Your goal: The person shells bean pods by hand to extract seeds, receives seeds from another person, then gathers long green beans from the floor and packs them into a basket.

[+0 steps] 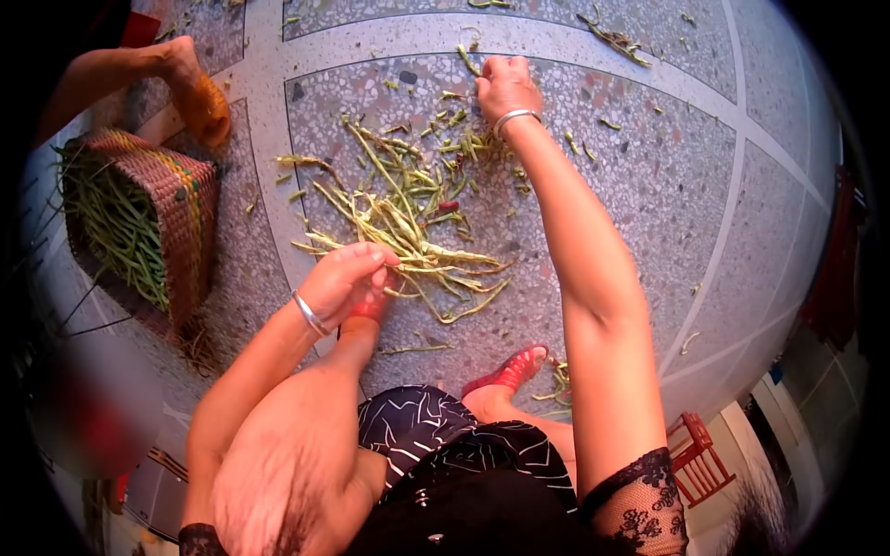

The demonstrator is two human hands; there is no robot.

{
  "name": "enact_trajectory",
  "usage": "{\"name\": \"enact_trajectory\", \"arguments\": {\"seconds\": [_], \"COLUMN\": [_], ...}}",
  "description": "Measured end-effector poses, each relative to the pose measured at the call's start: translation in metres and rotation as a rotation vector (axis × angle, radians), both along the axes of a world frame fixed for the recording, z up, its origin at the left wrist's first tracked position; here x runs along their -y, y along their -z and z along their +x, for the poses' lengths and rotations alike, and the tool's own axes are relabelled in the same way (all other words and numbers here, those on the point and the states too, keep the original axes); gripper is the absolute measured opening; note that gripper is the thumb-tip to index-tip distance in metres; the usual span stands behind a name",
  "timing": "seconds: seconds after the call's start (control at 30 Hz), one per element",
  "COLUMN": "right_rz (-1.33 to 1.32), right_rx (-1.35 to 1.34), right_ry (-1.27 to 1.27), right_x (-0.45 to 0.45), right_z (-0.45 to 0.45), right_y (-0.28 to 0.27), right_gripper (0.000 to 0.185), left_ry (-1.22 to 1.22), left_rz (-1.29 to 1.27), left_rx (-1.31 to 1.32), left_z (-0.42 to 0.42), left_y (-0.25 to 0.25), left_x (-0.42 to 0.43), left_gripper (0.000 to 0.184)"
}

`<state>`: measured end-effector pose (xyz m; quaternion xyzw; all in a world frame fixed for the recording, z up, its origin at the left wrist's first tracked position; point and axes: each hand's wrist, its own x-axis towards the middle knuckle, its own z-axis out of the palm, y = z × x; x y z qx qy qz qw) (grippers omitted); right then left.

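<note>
Long yellow-green bean pods [408, 232] lie in a loose pile on the speckled floor. My left hand [348, 283] is at the pile's lower left edge, thumb and fingers pinched together; what is between them is too small to tell. Farther out, beyond the pile, my right hand [508, 88] has its fingers curled in, with a short green bean piece [468, 61] at its fingertips. Short cut pieces [473, 144] are scattered between the pile and my right hand. Both wrists wear a silver bangle.
A woven basket [190, 208] full of long green beans tips toward the left. Another person's foot in an orange sandal [206, 109] is at the upper left. My red sandals [508, 371] are below the pile. A small red chair [697, 461] stands lower right.
</note>
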<state>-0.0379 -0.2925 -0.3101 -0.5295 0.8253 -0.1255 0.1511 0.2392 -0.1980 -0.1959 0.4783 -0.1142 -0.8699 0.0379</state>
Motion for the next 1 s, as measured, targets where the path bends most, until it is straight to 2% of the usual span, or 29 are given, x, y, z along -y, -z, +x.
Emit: {"name": "enact_trajectory", "arguments": {"seconds": [0.07,0.1,0.2,0.23,0.33,0.5,0.57,0.8,1.0], "right_rz": [0.062,-0.011,-0.116,-0.245,-0.298,-0.230,-0.228,-0.177,-0.163], "right_rx": [-0.039,0.004,0.310,0.341,0.533,0.659,0.731,0.604,0.879], "right_ry": [-0.012,-0.023,-0.056,-0.102,-0.131,-0.221,-0.246,-0.434,-0.148], "right_x": [0.002,-0.001,-0.016,-0.024,-0.050,-0.086,-0.095,-0.106,-0.100], "right_z": [0.001,0.002,0.002,0.006,0.021,0.052,0.061,0.072,0.075], "right_y": [0.007,0.005,0.002,-0.005,-0.040,-0.090,-0.092,-0.107,-0.116], "right_gripper": [0.013,0.011,0.013,0.011,0.009,0.009,0.009,0.010,0.009], "left_ry": [-0.019,-0.010,0.005,0.004,-0.008,-0.079,-0.099,-0.082,-0.020], "left_rz": [0.019,0.000,-0.073,-0.112,-0.256,-0.427,-0.452,-0.524,-0.652], "left_rx": [0.020,0.018,0.030,0.050,0.114,0.181,0.155,0.163,0.156], "left_z": [0.000,0.001,0.000,-0.004,-0.010,-0.026,-0.033,-0.039,-0.041], "left_y": [0.000,0.001,0.006,0.003,0.008,0.009,0.007,0.009,0.000], "left_x": [0.001,0.002,0.008,0.013,0.029,0.058,0.061,0.054,0.045], "left_gripper": [0.017,0.017,0.017,0.018,0.019,0.020,0.019,0.012,0.010]}}
